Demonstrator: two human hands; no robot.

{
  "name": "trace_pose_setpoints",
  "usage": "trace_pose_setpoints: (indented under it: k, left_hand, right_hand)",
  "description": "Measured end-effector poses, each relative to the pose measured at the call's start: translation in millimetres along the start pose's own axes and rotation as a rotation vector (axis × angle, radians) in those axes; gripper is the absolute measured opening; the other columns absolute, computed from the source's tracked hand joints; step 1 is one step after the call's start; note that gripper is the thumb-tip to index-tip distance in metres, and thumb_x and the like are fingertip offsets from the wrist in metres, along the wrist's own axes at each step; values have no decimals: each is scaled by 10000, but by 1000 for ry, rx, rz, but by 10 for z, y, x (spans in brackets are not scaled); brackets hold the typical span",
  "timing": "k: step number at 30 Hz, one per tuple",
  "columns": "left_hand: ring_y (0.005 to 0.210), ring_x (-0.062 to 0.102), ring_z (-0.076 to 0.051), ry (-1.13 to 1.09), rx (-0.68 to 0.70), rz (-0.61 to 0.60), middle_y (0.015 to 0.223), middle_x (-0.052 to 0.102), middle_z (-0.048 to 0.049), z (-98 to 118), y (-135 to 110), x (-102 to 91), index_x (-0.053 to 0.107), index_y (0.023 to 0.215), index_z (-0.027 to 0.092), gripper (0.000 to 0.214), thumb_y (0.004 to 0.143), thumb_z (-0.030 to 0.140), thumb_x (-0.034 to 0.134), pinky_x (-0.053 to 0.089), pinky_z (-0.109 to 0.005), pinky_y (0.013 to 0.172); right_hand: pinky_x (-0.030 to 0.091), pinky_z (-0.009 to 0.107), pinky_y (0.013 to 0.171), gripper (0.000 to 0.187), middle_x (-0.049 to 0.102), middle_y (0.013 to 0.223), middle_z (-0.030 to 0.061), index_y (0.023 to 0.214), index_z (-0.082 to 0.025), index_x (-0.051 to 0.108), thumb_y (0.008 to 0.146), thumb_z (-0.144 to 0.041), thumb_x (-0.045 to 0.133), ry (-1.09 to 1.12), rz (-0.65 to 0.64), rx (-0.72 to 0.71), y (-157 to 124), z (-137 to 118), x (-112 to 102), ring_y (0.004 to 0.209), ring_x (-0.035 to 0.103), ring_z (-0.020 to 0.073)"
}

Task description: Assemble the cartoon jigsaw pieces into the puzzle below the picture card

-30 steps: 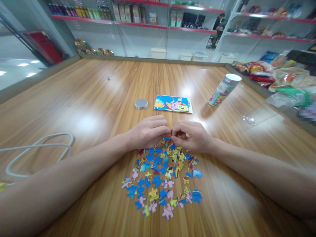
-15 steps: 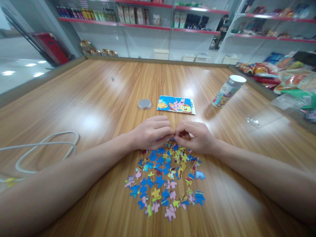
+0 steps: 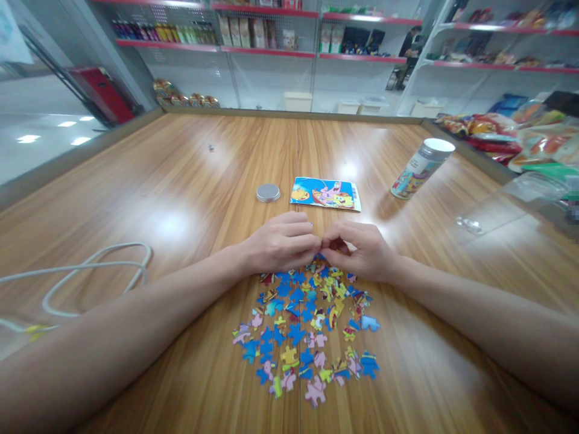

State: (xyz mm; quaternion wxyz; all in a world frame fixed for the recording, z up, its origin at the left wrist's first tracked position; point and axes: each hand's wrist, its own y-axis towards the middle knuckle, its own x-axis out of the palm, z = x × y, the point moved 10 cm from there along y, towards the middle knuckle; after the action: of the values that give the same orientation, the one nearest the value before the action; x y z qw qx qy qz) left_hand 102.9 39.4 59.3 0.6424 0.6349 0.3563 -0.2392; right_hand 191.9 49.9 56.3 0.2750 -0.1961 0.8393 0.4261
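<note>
Above the far edge of a heap of loose jigsaw puzzle pieces (image 3: pixel 296 333), my two hands meet at the fingertips. My left hand (image 3: pixel 283 243) is closed, its back toward me; a tiny blue spot shows by its fingers. With thumb and index finger pinched, my right hand (image 3: pixel 362 248) touches the left fingertips. Whatever lies in either pinch is too small or hidden to tell. Blue, pink and yellow pieces lie spread toward me, some partly under the left hand. Just beyond the hands rests a cartoon picture card (image 3: pixel 324 194), with a round silver lid (image 3: pixel 268 192) to its left.
A printed canister (image 3: pixel 420 170) stands at the right, near a clear plastic container (image 3: pixel 511 196). A pale cable (image 3: pixel 97 265) loops over the wooden table (image 3: pixel 172 163) at left. Packaged goods (image 3: pixel 493 132) lie beyond the right edge; shelves and a distant person (image 3: pixel 407 54) are behind.
The view has shifted slightly, so everything on the table appears a little farther right and lower. Both hands keep nearly the same pose, and the pieces lie as before.
</note>
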Motion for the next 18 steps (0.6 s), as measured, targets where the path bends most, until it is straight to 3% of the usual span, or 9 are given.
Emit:
trace_pose_setpoints:
  k: [2, 7, 12, 15, 18]
  left_hand:
    - [678, 510, -136, -74, -81, 71, 704, 605, -15, -94, -13, -77, 614, 848, 182, 115, 951, 176, 563, 436, -292, 645]
    - [647, 501, -94, -114, -370, 387, 694, 572, 11, -490, -195, -392, 596, 813, 171, 118, 920, 129, 573, 417, -244, 618]
    - [589, 443, -79, -123, -512, 414, 626, 505, 38, -681, -305, -384, 595, 740, 167, 153, 892, 156, 600, 377, -239, 582]
    - [582, 434, -79, -150, -566, 425, 614, 500, 38, -729, -335, -367, 605, 723, 164, 156, 879, 169, 604, 373, -239, 577]
    - [581, 433, -81, -171, -626, 448, 612, 499, 35, -782, -374, -368, 609, 711, 161, 167, 877, 178, 597, 372, -239, 574]
  right_hand:
    - [412, 199, 555, 66, 554, 719, -38, 857, -168, 593, 883, -143, 648, 6, 17, 20, 1, 14, -13, 597, 495, 66]
    - [424, 203, 553, 96, 574, 719, -29, 807, -174, 570, 827, -98, 625, 17, 51, 52, -16, 48, -42, 599, 507, 73]
    - [347, 213, 501, 56, 506, 616, -55, 820, -157, 645, 873, -169, 658, -114, 116, 106, -64, 109, -135, 520, 431, 60]
    - [283, 235, 466, 256, 414, 522, -69, 675, -162, 623, 919, -234, 641, -203, 117, 143, -87, 134, -159, 458, 356, 55]
    - [267, 251, 461, 441, 416, 488, -48, 541, -172, 526, 968, -272, 576, -278, 185, 170, -102, 141, -247, 453, 341, 66]
